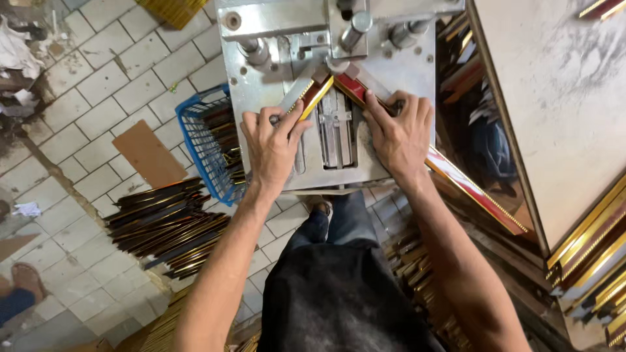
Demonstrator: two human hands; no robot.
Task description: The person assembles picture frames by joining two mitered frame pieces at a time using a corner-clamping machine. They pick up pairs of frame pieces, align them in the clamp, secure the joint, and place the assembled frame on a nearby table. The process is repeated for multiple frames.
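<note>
No packages, labels, signs or screens.

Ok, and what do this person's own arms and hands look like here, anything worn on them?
Both arms are bare along the whole length in view, with no sleeves showing. The left hand and the right hand wear no gloves, and no rings, watch or wristband can be made out. Lower down, the person wears a dark top and blue jeans.
</note>
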